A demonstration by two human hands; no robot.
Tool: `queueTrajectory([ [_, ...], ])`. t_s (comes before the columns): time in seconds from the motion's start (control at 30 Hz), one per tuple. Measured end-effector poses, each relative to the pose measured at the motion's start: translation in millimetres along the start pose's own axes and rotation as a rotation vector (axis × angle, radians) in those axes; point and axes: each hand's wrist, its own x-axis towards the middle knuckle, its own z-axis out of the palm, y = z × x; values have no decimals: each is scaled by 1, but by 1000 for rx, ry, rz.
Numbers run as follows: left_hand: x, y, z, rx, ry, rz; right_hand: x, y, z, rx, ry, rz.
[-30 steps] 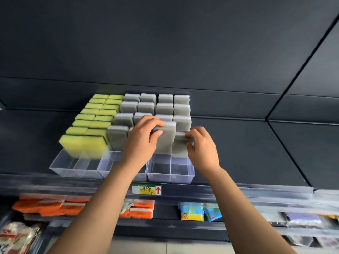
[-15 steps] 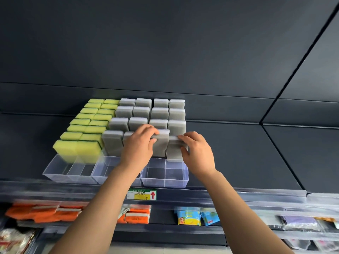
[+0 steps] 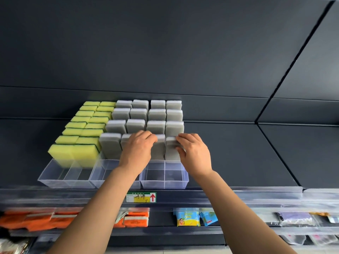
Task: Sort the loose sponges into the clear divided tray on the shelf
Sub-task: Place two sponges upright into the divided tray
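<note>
Up on the dark shelf, the clear divided tray sits close to the front edge. Yellow sponges stand on edge in its left lanes and grey sponges in the lanes to their right.

Both hands are at the front row of the grey block, near each other but not touching. The left hand has its fingers curled over the top of a front grey sponge, which stands upright. The right hand pinches the neighbouring grey sponge in the rightmost lane, fingertips on its upper edge and thumb on its near face. That sponge seems to sit slightly lower than its neighbour, though blur makes this hard to judge.

A green and yellow price label with a red arrow is fixed to the shelf edge below the tray. On the shelf underneath lie orange packs and blue packets.
</note>
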Motion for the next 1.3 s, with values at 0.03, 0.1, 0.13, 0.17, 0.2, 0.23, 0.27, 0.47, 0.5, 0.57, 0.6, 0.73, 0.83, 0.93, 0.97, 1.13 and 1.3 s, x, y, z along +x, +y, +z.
queueTrajectory([
  [0.03, 0, 0, -1, 10, -6, 5, 0, -1, 0, -9, -5, 2],
  [0.1, -2, 2, -3, 18, -5, 16, -1, -4, -1, -30, -22, 8],
  [0.13, -3, 3, -5, 19, -1, 17, -1, -5, -1, -38, -35, 18],
  [0.17, -4, 4, -7, 18, 7, 18, -2, -7, -2, -51, -50, 32],
  [0.2, -6, 5, -8, 15, 15, 18, -4, -8, -2, -71, -63, 46],
  [0.23, -6, 6, -9, 14, 24, 15, -5, -8, -3, -88, -77, 58],
  [0.27, -7, 6, -9, 15, 34, 11, -8, -8, -4, -98, -89, 70],
  [0.47, -4, 22, -5, 53, 67, 50, -25, 3, -21, -114, -119, 168],
  [0.5, -2, 29, -4, 55, 63, 68, -29, 8, -26, -127, -119, 182],
  [0.57, 3, 46, 0, 57, 50, 111, -38, 20, -39, -170, -119, 212],
  [0.6, 6, 56, 3, 54, 42, 136, -43, 27, -45, -194, -119, 230],
  [0.73, 15, 104, 21, 53, -32, 225, -69, 60, -76, -251, -173, 319],
  [0.83, 18, 144, 40, 64, -107, 268, -95, 88, -105, -292, -227, 375],
  [0.93, 21, 191, 56, 60, -147, 315, -124, 120, -137, -340, -266, 435],
  [0.97, 22, 205, 60, 61, -157, 324, -133, 130, -147, -351, -278, 453],
  [1.13, 29, 293, 84, 34, -200, 380, -183, 188, -204, -385, -311, 545],
  [1.3, 39, 371, 109, -1, -220, 421, -222, 241, -250, -420, -317, 607],
])
